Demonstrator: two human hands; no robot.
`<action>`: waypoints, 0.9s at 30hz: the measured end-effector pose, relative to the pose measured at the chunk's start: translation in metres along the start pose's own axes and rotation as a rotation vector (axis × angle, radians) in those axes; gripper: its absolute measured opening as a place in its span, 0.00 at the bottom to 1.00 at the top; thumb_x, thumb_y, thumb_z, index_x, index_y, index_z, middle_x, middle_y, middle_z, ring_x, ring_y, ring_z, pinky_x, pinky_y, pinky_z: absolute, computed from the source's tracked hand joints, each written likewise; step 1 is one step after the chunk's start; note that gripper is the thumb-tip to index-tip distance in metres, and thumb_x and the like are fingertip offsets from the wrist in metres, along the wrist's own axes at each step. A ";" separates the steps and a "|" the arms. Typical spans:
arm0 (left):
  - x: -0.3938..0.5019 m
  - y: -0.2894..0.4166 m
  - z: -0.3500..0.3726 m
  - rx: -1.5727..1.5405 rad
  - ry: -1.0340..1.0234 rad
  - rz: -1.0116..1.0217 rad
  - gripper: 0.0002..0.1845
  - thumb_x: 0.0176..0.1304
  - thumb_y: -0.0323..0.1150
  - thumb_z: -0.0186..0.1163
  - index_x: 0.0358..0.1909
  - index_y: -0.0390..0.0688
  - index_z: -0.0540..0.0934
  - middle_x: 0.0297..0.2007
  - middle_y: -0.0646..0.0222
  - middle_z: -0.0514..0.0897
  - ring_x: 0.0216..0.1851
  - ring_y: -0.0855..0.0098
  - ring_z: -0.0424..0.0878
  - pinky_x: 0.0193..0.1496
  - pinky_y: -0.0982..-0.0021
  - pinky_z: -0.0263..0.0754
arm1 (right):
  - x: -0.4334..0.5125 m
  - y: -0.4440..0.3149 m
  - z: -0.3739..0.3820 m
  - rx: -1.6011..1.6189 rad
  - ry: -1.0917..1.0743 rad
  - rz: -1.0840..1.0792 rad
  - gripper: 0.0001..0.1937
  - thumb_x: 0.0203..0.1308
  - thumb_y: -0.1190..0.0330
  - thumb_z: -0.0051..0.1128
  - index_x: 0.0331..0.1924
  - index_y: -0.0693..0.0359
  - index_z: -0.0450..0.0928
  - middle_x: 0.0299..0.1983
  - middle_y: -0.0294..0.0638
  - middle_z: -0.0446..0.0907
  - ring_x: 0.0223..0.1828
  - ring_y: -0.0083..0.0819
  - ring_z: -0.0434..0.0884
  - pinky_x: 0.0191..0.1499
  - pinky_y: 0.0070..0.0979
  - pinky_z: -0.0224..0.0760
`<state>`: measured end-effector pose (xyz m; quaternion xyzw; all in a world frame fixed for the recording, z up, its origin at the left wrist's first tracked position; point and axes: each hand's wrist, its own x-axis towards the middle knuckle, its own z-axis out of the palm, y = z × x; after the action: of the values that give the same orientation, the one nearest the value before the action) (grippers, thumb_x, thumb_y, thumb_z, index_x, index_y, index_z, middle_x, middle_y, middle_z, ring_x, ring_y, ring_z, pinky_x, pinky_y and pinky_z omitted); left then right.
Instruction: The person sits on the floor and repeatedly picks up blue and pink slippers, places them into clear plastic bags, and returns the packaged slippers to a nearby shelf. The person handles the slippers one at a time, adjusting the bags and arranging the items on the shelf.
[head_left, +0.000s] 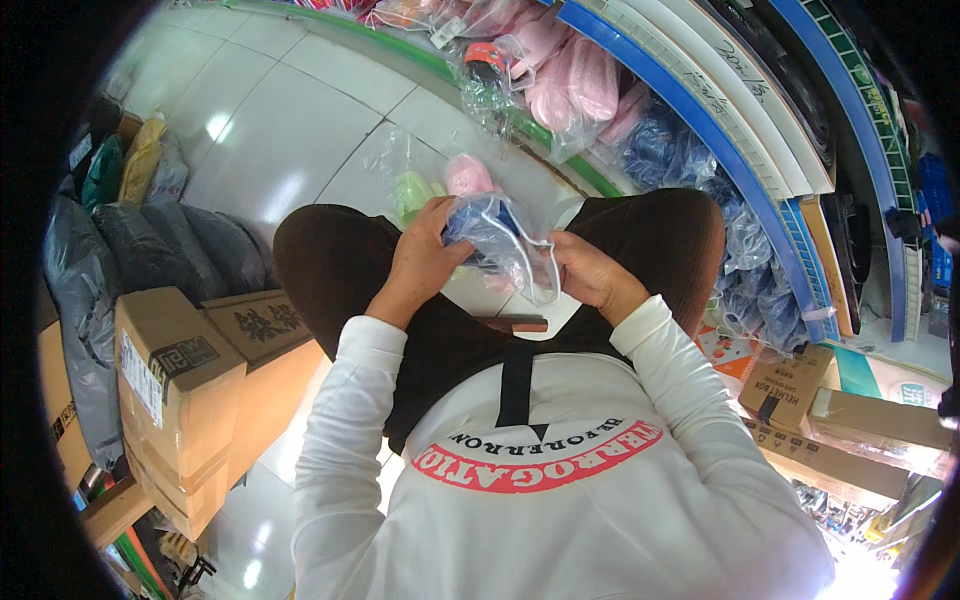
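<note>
Between my knees I hold a clear plastic drawstring bag with dark blue slippers inside. My left hand grips the bag and slippers from the left side, thumb across the front. At the bag's mouth, the fingers of my right hand pinch the plastic and its white drawstring, which hangs in loops. Just beyond my hands, a pink slipper and a light green slipper in clear plastic lie on the floor, partly hidden by the held bag.
Bagged pink slippers and bagged dark blue slippers fill the low blue-edged shelf at front right. Cardboard boxes and grey plastic parcels stand to my left. More cartons sit at right. White floor tiles stretch ahead.
</note>
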<state>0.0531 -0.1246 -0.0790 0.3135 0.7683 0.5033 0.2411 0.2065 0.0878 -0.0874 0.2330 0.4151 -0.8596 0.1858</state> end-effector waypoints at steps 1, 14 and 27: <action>0.000 -0.001 0.001 0.001 0.015 0.008 0.26 0.53 0.23 0.66 0.57 0.38 0.79 0.51 0.60 0.81 0.50 0.59 0.80 0.55 0.66 0.75 | -0.002 -0.002 -0.001 -0.084 0.047 0.007 0.18 0.68 0.67 0.57 0.58 0.66 0.78 0.51 0.41 0.84 0.49 0.28 0.85 0.55 0.28 0.79; 0.002 0.008 0.002 -0.190 0.045 0.123 0.27 0.49 0.15 0.65 0.54 0.42 0.82 0.55 0.63 0.83 0.59 0.60 0.80 0.63 0.68 0.72 | -0.028 -0.065 0.051 -0.881 0.308 -0.667 0.24 0.63 0.75 0.60 0.64 0.55 0.76 0.58 0.37 0.80 0.54 0.25 0.78 0.53 0.25 0.75; 0.001 0.008 0.003 -0.149 0.040 0.021 0.21 0.52 0.17 0.66 0.50 0.41 0.83 0.42 0.67 0.86 0.43 0.71 0.85 0.47 0.70 0.79 | -0.021 -0.069 0.030 -0.758 0.439 -0.681 0.04 0.67 0.77 0.60 0.42 0.63 0.83 0.33 0.30 0.82 0.36 0.15 0.79 0.44 0.16 0.74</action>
<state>0.0565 -0.1197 -0.0727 0.2925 0.7301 0.5676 0.2431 0.1811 0.1071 -0.0154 0.1760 0.7763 -0.5928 -0.1225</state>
